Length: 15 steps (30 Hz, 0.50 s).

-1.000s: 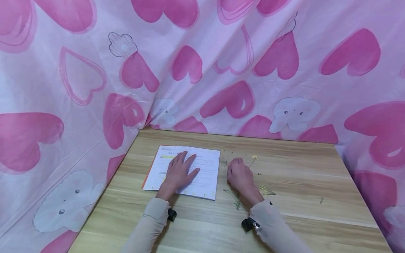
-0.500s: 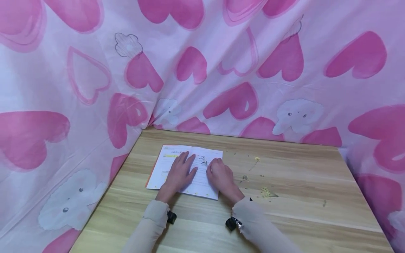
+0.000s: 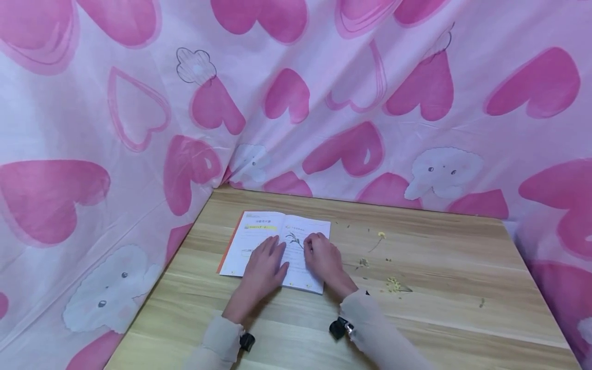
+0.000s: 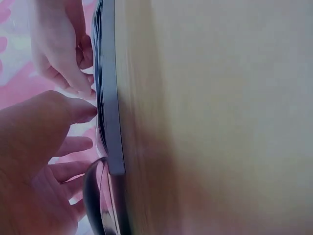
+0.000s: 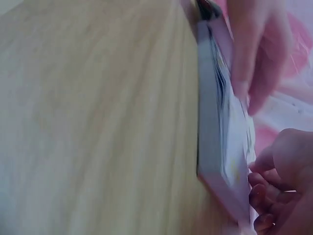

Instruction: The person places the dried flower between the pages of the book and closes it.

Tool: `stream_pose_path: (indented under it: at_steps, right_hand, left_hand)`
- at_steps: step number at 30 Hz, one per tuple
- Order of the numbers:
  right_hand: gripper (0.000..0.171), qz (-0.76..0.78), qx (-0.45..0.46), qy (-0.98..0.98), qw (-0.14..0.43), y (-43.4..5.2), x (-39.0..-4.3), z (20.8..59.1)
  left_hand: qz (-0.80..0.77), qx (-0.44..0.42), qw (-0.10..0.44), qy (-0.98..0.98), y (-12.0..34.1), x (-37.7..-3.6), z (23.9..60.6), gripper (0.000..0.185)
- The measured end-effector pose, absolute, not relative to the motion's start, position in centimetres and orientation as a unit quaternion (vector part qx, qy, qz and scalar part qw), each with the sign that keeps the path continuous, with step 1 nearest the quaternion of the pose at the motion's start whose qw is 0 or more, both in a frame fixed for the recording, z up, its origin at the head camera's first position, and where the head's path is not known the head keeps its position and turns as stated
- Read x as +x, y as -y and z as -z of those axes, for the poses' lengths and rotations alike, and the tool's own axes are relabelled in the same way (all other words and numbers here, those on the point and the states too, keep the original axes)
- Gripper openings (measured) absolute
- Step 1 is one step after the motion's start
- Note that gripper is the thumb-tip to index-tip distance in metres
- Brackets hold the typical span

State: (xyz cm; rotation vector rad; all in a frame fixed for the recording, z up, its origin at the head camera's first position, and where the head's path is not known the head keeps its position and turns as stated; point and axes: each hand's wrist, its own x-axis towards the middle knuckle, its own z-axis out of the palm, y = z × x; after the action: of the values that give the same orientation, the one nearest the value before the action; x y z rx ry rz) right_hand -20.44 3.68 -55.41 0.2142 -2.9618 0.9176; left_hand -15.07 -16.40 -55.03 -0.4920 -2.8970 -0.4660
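An open book (image 3: 231,259) with printed white pages lies on the wooden table. Across its middle and lower left page rests my left hand (image 3: 263,264), fingers extended and spread a little. Over the right page, my right hand (image 3: 322,259) has curled fingers and pinches the stem end of a thin green pressed sprig (image 3: 294,239), whose leaves point up and left above the paper. In the right wrist view the book's thick page edge (image 5: 209,112) shows beside the curled right hand (image 5: 281,183), but the sprig is hidden there.
Right of the book lie a yellow flower (image 3: 381,235) on a thin stem, a small dried flower (image 3: 363,262) and a yellow flower cluster (image 3: 393,284). Tiny plant bits are scattered around them. A pink heart-patterned curtain (image 3: 277,139) hangs behind and beside the table (image 3: 444,334).
My right hand has moved left from the table to the book's right page, bringing the green sprig. My left hand has slid slightly down the page toward me.
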Motion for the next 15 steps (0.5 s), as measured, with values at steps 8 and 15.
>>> stream_pose_path:
  at_steps: [8,15]
  right_hand:
    - [0.035,-0.289,0.081,0.953,0.03,-8.5,-22.1,55.5]
    - [0.054,-0.256,0.169,0.952,-0.022,-11.0,-23.0,55.1]
  left_hand:
    - [0.14,-0.169,0.064,0.974,16.1,-13.0,54.8,0.056]
    - [0.145,-0.169,0.03,0.974,15.3,-12.3,54.9,0.069]
